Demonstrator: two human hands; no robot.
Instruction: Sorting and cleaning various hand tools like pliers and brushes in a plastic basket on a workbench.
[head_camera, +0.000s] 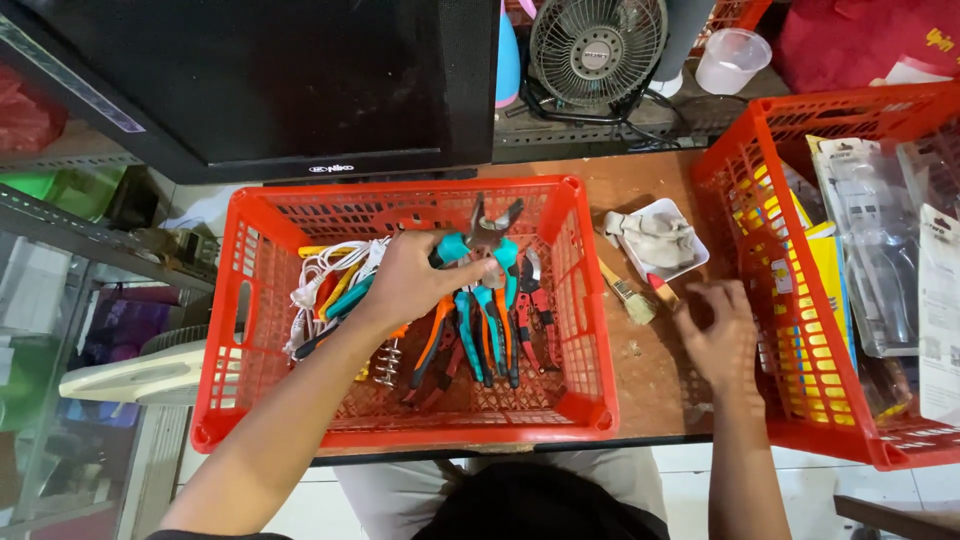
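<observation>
The left hand (415, 280) reaches into the red plastic crate (580, 300) at the middle of the tabletop (640, 375) and closes its fingers around the teal grips of a pair of pliers (480, 240). The pliers sit in the upper middle of the crate, lifted a little above the other tools. Their long axis runs nearly level with a slight upward tilt: the handles point left into the palm, and the dark metal head points up and to the right, toward the crate's far wall. The head's two tips stand parted in a small V.

Below the held tool lies a heap of pliers and cutters (485, 335) with teal, orange and red handles, most of them lying lengthwise toward the person. A bundle of white cord (320, 275) fills the crate's left part. The lower right of the crate floor shows bare mesh.

The right hand (722, 335) rests on the bare wooden strip between this crate and a second red crate (760, 250) at the right, fingers loosely curled, gripping nothing. Just beyond it lie a small paintbrush (628, 295) and a white tray (690, 262) holding a crumpled rag. The strip is narrow, hemmed in by both crate walls.
</observation>
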